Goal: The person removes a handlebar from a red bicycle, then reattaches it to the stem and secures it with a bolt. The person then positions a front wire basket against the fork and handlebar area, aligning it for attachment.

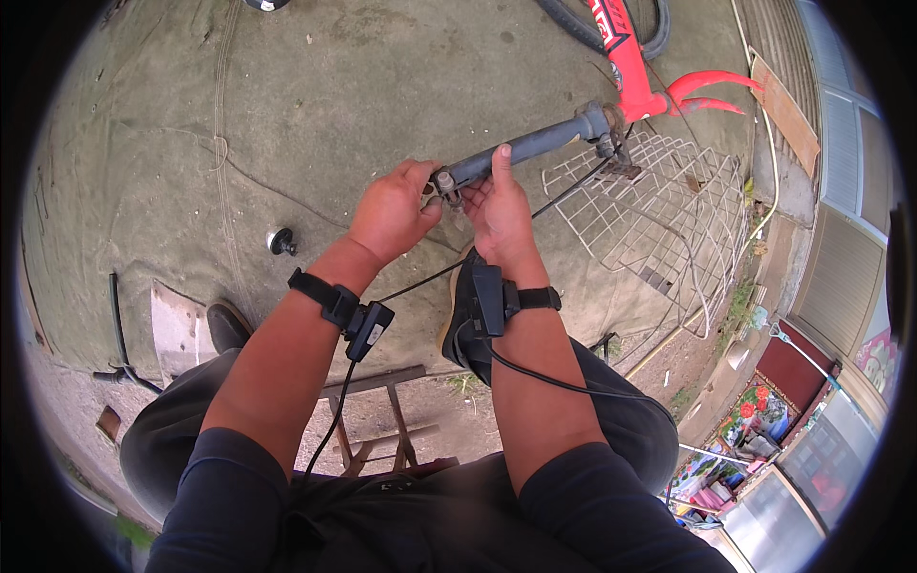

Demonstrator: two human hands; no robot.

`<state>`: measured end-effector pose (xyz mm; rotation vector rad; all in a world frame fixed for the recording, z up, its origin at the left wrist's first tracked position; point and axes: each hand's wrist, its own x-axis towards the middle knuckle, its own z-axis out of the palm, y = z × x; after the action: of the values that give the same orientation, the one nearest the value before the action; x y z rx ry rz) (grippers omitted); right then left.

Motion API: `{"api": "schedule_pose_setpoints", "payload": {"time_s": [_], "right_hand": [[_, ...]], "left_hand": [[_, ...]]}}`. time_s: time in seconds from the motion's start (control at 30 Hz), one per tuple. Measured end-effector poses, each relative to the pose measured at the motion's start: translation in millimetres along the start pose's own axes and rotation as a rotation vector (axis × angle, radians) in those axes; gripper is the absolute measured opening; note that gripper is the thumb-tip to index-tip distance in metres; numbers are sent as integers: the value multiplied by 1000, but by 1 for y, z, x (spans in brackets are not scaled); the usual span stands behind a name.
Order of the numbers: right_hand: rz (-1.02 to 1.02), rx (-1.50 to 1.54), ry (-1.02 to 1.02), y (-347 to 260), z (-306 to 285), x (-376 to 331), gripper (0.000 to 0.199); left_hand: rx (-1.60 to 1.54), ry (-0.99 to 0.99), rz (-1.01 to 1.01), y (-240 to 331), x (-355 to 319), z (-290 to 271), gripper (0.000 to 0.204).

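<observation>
A dark grey handlebar stem post (525, 143) runs slantwise from the red bicycle frame (629, 72) toward me, with a red fork (702, 91) beyond the joint. At its near end is a rusty metal clamp with a bolt (446, 183). My left hand (390, 212) is closed on this clamp, fingers bent around its left side. My right hand (501, 210) grips the post just behind the clamp, thumb lying along the top and fingers underneath. What the left fingertips touch is partly hidden. A black cable (564, 194) passes below my right hand.
A bent white wire basket (659, 210) lies to the right below the post. A small round black-and-silver part (281, 241) and a black handlebar (118, 325) rest on the left ground. A wooden stool (396, 420) stands between my legs. A bicycle tyre (573, 27) lies at the top.
</observation>
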<state>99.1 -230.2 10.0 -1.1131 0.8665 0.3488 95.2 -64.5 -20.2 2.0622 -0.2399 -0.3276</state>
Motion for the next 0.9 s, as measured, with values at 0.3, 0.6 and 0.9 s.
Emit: {"api": "schedule_pose_setpoints", "payload": {"time_s": [0.3, 0.6, 0.9], "right_hand": [[7, -10, 8, 1, -1, 1, 63], [-13, 33, 31, 4, -1, 5, 55], [-4, -3, 20, 2, 0, 2, 63]], "left_hand": [[-74, 3, -32, -1, 1, -3, 43], [-174, -44, -137, 5, 4, -5, 40], [-447, -110, -329, 9, 2, -8, 41]]}}
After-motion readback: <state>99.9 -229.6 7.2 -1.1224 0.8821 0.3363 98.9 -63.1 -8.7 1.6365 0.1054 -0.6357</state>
